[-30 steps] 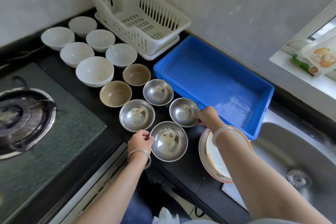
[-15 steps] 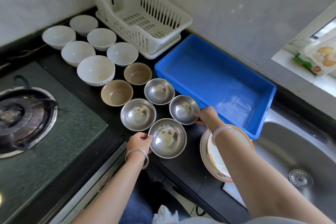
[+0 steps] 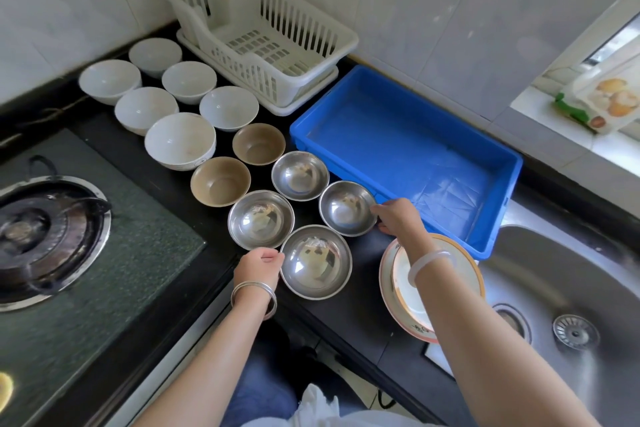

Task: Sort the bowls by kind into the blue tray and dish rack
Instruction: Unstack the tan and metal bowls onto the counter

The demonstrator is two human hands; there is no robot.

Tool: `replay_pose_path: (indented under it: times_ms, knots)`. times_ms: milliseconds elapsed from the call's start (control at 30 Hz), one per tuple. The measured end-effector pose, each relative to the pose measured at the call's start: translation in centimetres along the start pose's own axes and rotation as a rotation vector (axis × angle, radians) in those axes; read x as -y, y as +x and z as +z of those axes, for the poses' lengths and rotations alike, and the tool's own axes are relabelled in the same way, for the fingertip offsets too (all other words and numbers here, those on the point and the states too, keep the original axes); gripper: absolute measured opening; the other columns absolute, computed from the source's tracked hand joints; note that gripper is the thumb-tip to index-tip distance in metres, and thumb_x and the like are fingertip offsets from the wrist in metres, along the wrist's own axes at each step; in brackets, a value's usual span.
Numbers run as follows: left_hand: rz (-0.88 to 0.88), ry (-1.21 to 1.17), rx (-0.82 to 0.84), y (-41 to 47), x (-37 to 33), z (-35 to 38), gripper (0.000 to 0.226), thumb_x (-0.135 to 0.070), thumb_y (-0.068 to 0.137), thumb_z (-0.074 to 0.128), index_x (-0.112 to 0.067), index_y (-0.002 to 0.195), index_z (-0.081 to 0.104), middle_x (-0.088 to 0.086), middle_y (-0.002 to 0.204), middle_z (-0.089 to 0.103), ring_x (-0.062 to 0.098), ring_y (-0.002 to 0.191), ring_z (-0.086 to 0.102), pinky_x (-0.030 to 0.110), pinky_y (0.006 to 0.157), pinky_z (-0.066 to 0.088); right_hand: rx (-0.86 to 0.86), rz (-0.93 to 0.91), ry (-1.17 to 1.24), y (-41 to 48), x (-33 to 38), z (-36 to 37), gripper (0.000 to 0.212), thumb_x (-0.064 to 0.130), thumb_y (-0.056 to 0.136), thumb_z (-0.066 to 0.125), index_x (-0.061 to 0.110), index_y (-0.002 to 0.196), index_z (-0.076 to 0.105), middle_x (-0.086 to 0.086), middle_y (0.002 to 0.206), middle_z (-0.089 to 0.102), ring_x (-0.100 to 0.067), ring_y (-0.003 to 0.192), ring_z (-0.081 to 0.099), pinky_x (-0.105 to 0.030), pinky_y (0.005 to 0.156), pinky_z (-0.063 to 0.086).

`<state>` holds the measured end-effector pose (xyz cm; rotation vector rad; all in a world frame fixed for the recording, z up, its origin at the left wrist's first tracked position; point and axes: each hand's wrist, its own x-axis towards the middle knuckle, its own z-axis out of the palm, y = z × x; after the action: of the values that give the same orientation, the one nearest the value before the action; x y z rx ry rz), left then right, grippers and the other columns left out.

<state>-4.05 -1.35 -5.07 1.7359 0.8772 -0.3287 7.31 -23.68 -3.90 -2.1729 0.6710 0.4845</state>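
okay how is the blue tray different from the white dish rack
The blue tray has solid walls, while the white dish rack has slotted walls and a slotted floor. The tray is low and wide; the rack stands taller. The rack sits on its own drip tray; the blue tray sits directly on the counter. Both are empty.

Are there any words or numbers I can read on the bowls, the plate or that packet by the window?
No text here can be read.
Big white bowl: a small round mark on its side, too small to read.
Plate: dark marks on the rim, blurred.
Packet on the sill: food pictures only, no legible words.
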Motion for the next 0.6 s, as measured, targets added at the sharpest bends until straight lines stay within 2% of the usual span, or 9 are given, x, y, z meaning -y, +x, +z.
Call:
replay_pose_path:
  times_ms: [67, 133, 267, 333, 433, 533, 600]
  knots:
    - [0.063, 0.080, -0.019, -0.5, -0.6, -0.3, 0.006, -0.019, 0.083, 0.059, -0.020, 0.083, 0.065, 0.000, 0.083, 0.069, 0.024, 0.087, 0.066, 0.037, 0.083, 0.054, -0.038, -0.077, -0.047, -1.6, -0.1, -0.7, 0.010, 0.020, 0.085, 0.053, 0.014, 0.080, 0.059, -0.011, 0.077, 0.057, -0.027, 0.073, 0.049, -0.028, 0.068, 0.038]
    - [0.140, 0.158, -0.036, -1.1, -1.5, -0.3, 0.007, -0.020, 0.085, 0.057, -0.020, 0.086, 0.064, -0.002, 0.085, 0.068, 0.019, 0.084, 0.063, 0.029, 0.074, 0.048, -0.123, -0.130, -0.075, -3.2, -0.7, -1.7, 0.021, 0.021, 0.090, 0.050, 0.015, 0.101, 0.067, -0.007, 0.097, 0.067, -0.026, 0.085, 0.055, -0.026, 0.071, 0.037]
    - [0.269, 0.223, -0.006, -2.4, -3.7, 1.3, 0.015, -0.020, 0.087, 0.055, -0.016, 0.098, 0.064, -0.004, 0.089, 0.062, 0.014, 0.082, 0.057, 0.024, 0.071, 0.041, -0.368, -0.182, -0.078, -6.0, -3.4, -4.1, 0.026, 0.016, 0.094, 0.047, 0.015, 0.108, 0.069, -0.008, 0.106, 0.071, -0.019, 0.076, 0.052, -0.025, 0.059, 0.036]
    - [0.299, 0.226, 0.048, -2.9, -4.7, 2.9, 0.016, -0.019, 0.086, 0.056, -0.016, 0.098, 0.065, -0.004, 0.089, 0.063, 0.012, 0.081, 0.056, 0.023, 0.071, 0.039, -0.473, -0.161, -0.063, -6.9, -5.3, -5.6, 0.026, 0.016, 0.093, 0.049, 0.017, 0.111, 0.068, -0.008, 0.109, 0.071, -0.022, 0.081, 0.058, -0.024, 0.060, 0.037]
    - [0.339, 0.223, 0.185, -4.0, -5.4, 6.0, 0.019, -0.019, 0.086, 0.059, -0.014, 0.103, 0.067, 0.001, 0.098, 0.069, 0.012, 0.088, 0.061, 0.020, 0.075, 0.040, -0.523, -0.082, -0.055, -7.7, -8.7, -7.1, 0.030, 0.018, 0.091, 0.051, 0.016, 0.118, 0.064, -0.009, 0.117, 0.068, -0.029, 0.107, 0.060, -0.031, 0.080, 0.041]
    - [0.371, 0.293, 0.330, -5.1, -5.7, 9.1, 0.030, -0.022, 0.088, 0.058, -0.014, 0.117, 0.061, 0.003, 0.116, 0.066, 0.017, 0.107, 0.061, 0.026, 0.089, 0.044, -0.512, 0.009, -0.036, -8.1, -11.7, -7.6, 0.033, 0.021, 0.092, 0.053, 0.012, 0.123, 0.061, -0.014, 0.121, 0.066, -0.034, 0.111, 0.057, -0.035, 0.086, 0.043]
    - [0.416, 0.381, 0.402, -5.6, -5.9, 10.6, 0.037, -0.024, 0.089, 0.057, -0.014, 0.124, 0.057, 0.002, 0.125, 0.062, 0.017, 0.114, 0.058, 0.028, 0.095, 0.042, -0.494, 0.028, -0.020, -8.3, -13.0, -7.4, 0.032, 0.021, 0.093, 0.054, 0.009, 0.121, 0.062, -0.016, 0.117, 0.067, -0.034, 0.109, 0.058, -0.036, 0.086, 0.042]
